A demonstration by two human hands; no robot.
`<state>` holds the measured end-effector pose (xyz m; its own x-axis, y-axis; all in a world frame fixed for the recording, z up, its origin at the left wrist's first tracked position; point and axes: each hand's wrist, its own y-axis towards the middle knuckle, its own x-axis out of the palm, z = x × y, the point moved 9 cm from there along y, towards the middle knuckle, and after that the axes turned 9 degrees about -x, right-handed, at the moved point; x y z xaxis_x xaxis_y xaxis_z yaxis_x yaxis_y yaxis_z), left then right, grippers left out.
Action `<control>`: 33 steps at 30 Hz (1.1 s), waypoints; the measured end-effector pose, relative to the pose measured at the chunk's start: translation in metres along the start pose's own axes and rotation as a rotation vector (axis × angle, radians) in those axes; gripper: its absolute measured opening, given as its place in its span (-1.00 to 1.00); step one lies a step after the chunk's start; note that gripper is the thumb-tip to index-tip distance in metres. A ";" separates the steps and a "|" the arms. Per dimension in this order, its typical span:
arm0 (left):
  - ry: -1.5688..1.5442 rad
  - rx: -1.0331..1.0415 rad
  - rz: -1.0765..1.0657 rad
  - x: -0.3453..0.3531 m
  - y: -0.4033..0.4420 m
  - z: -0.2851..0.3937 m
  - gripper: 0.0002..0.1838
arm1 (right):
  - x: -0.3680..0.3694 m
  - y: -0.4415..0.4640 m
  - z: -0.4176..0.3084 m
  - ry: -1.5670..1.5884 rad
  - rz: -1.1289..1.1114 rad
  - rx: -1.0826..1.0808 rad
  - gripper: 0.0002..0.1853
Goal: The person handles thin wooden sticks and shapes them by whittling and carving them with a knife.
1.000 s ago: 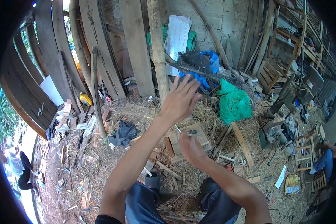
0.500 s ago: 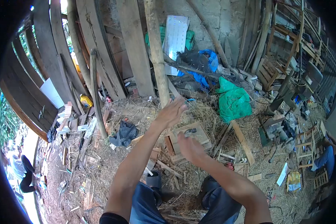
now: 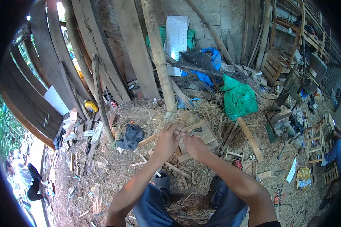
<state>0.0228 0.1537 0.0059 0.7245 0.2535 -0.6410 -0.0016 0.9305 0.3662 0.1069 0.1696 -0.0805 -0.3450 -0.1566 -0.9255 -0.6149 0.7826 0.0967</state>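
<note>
Above the wooden block on the ground, my left hand (image 3: 168, 140) and my right hand (image 3: 193, 144) meet, fingertips close together. The fingers of both hands are curled in. Whatever is between them is too small and too hidden to name. Behind and beneath my hands lies the wooden block (image 3: 206, 134), with a small dark object (image 3: 196, 130) on its top. Thin pale sticks (image 3: 138, 164) show below my left hand, near my foot.
A black plastic bag (image 3: 131, 136) lies left of my hands, a green sack (image 3: 239, 99) to the right. An upright pole (image 3: 158, 56) rises ahead. A plank (image 3: 250, 140) leans at right. People are at the far left (image 3: 33, 181) and far right (image 3: 334, 151).
My left hand has come down from its raised, spread position and its fingers have curled. My right hand has moved in beside it. The view has shifted slightly.
</note>
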 end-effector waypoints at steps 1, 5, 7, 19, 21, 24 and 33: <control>-0.063 -0.031 0.049 -0.001 -0.003 -0.006 -0.81 | 0.003 -0.004 -0.001 0.022 0.004 0.059 -0.77; -0.034 -0.034 0.117 -0.003 -0.005 -0.017 -0.87 | 0.019 -0.004 0.004 0.040 -0.002 0.108 -0.78; -0.127 -0.067 0.120 -0.006 -0.008 -0.020 -0.92 | 0.039 -0.003 0.011 0.028 -0.014 0.116 -0.77; -0.123 -0.060 0.127 -0.013 -0.001 -0.029 -0.90 | 0.253 -0.042 0.102 -0.463 -0.173 -0.180 -0.60; -0.131 -0.069 0.143 -0.014 0.003 -0.034 -0.90 | 0.267 -0.040 0.121 -0.220 -0.127 0.029 -0.59; -0.131 -0.063 0.156 -0.017 0.008 -0.041 -0.88 | 0.264 -0.041 0.128 -0.173 -0.082 0.112 -0.59; -0.299 -0.200 0.291 -0.050 0.019 -0.083 -0.74 | 0.053 -0.001 0.095 -0.289 -0.330 0.029 -0.70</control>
<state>-0.0706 0.1810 -0.0111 0.8411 0.4517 -0.2976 -0.3460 0.8722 0.3458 0.1563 0.2174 -0.1645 0.0814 -0.2293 -0.9699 -0.6373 0.7363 -0.2275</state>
